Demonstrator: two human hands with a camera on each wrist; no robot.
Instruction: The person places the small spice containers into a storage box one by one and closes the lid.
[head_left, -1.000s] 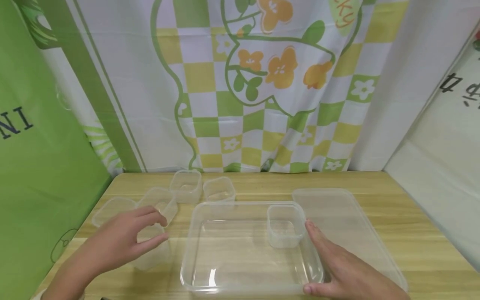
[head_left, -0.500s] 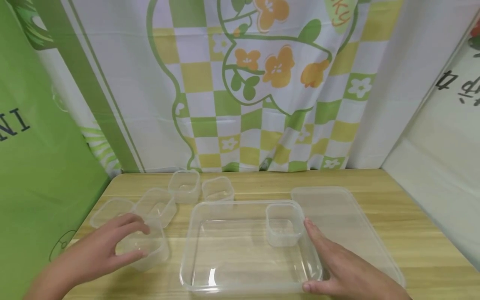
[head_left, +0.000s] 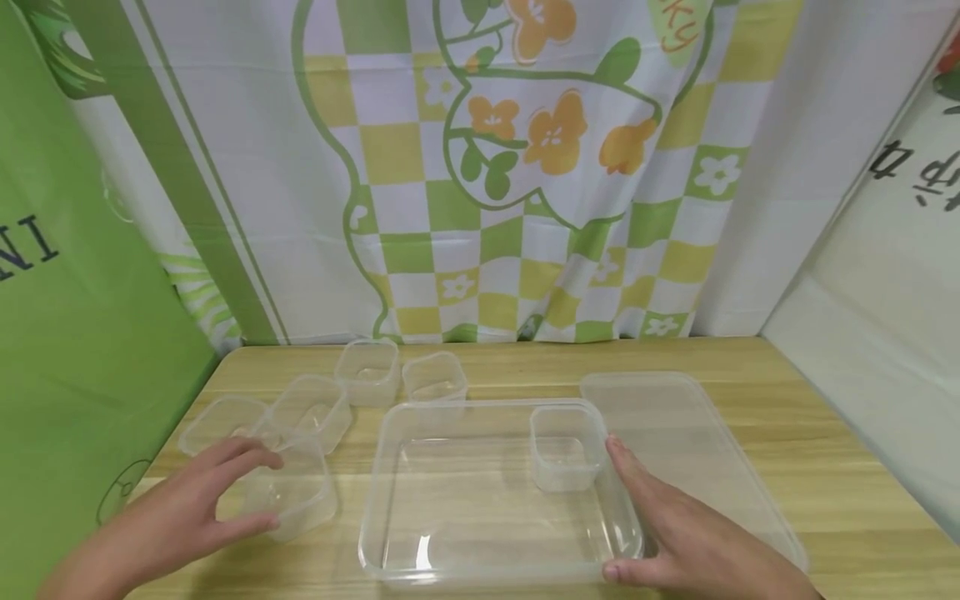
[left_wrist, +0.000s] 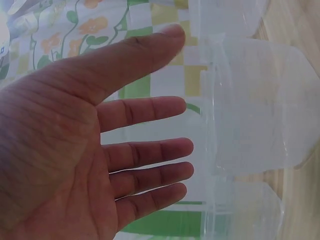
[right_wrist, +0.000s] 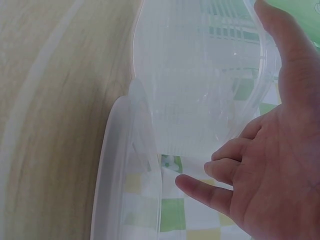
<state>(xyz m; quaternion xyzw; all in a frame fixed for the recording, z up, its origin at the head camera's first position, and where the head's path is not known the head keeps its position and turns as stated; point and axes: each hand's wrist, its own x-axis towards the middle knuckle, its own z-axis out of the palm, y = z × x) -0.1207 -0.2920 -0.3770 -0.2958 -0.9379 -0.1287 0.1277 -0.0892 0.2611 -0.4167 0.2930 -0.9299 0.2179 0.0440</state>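
In the head view my left hand [head_left: 183,504] hovers at the left side of a small clear plastic container [head_left: 292,492], thumb and fingers spread and nothing between them. The left wrist view shows the same hand [left_wrist: 100,150] with straight fingers, a gap away from the clear container [left_wrist: 255,105]. My right hand [head_left: 686,533] rests against the right side of a large clear plastic box [head_left: 375,500], its thumb at the near corner. In the right wrist view the thumb touches the rim of that box [right_wrist: 200,65]. One small container [head_left: 566,458] sits inside the box's far right corner.
Several more small clear containers stand at the left and back: one at far left [head_left: 225,421], one beside it [head_left: 311,412], and two behind, a left one [head_left: 367,375] and a right one [head_left: 435,379]. A flat clear lid [head_left: 697,450] lies right of the box on the wooden table [head_left: 810,433].
My left hand has moved left and slightly down, from over the near small container to its left side. The right hand has stayed at the large box.
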